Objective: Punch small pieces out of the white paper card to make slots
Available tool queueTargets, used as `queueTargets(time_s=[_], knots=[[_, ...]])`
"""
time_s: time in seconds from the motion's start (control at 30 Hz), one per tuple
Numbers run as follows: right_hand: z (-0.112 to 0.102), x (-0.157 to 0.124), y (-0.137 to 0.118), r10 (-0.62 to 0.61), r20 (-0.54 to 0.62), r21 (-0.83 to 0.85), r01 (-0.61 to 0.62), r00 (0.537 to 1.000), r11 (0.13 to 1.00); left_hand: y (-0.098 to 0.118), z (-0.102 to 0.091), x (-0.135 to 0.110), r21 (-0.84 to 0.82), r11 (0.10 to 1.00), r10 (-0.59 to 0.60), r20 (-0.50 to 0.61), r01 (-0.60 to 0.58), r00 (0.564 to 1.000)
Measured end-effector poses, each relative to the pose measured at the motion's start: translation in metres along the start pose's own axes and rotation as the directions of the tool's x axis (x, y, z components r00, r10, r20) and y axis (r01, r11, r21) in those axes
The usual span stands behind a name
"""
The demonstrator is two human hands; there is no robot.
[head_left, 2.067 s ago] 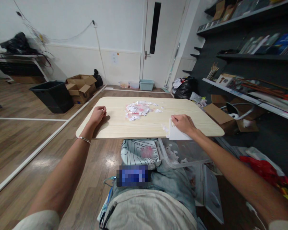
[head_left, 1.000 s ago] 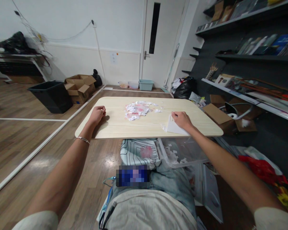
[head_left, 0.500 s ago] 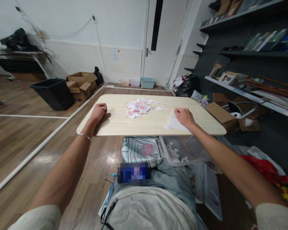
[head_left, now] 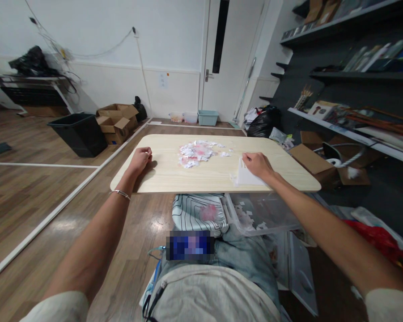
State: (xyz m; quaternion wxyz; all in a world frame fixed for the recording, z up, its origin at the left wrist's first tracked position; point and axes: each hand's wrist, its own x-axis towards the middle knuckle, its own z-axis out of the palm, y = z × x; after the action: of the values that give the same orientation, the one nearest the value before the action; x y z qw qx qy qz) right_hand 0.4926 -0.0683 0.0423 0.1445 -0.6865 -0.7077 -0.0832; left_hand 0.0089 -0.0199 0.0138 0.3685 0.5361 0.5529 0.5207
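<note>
My left hand [head_left: 142,159] is closed with its fingers curled, over the left part of a pale wooden tabletop [head_left: 167,179]. Whatever it may hold is hidden. On the right side my right hand [head_left: 256,163], also closed, is over a flat white sheet-like piece [head_left: 248,177]. I cannot tell whether its fingers grip that piece or something smaller. Between the hands, farther back, spreads a loose pile of small white scraps [head_left: 197,152] with pinkish patches. A few scraps lie apart on its right.
Below the table's front edge sits a clear plastic bin [head_left: 261,214] with white pieces inside, beside a striped cloth [head_left: 188,212]. A blurred-out screen [head_left: 189,245] rests on my lap. A black bin [head_left: 78,134] and cardboard boxes [head_left: 117,125] stand left, shelves [head_left: 355,76] right.
The white piece under my right hand has turned so that its left edge is more upright. Both hands stay closed in nearly the same places; the whole view has shifted slightly.
</note>
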Motion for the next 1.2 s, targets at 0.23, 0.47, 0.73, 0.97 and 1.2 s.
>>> queueTargets(time_s=[0.23,0.47,0.73,0.97,1.2], knots=[[0.005,0.001,-0.002,-0.159,-0.029,0.177,0.162,0.987,0.971,-0.001,-0.002,0.000,0.008,1.000,0.016,-0.006,-0.016,1.000],[0.008,-0.002,0.003,-0.098,-0.075,0.200,0.111,0.992,0.974,-0.006,-0.003,0.006,0.006,1.000,0.030,-0.013,-0.030,0.999],[0.007,-0.015,0.008,-0.116,-0.076,0.248,0.131,0.990,0.960,-0.010,-0.002,0.008,-0.004,0.999,0.033,-0.017,-0.033,0.999],[0.003,-0.013,0.008,-0.076,-0.050,0.184,0.084,0.996,0.979,-0.011,-0.001,0.007,-0.016,1.000,0.014,-0.016,-0.015,1.000],[-0.011,-0.006,0.008,-0.003,-0.116,0.022,0.005,0.993,1.000,-0.012,-0.001,0.009,-0.030,1.000,-0.010,-0.046,0.009,0.999]])
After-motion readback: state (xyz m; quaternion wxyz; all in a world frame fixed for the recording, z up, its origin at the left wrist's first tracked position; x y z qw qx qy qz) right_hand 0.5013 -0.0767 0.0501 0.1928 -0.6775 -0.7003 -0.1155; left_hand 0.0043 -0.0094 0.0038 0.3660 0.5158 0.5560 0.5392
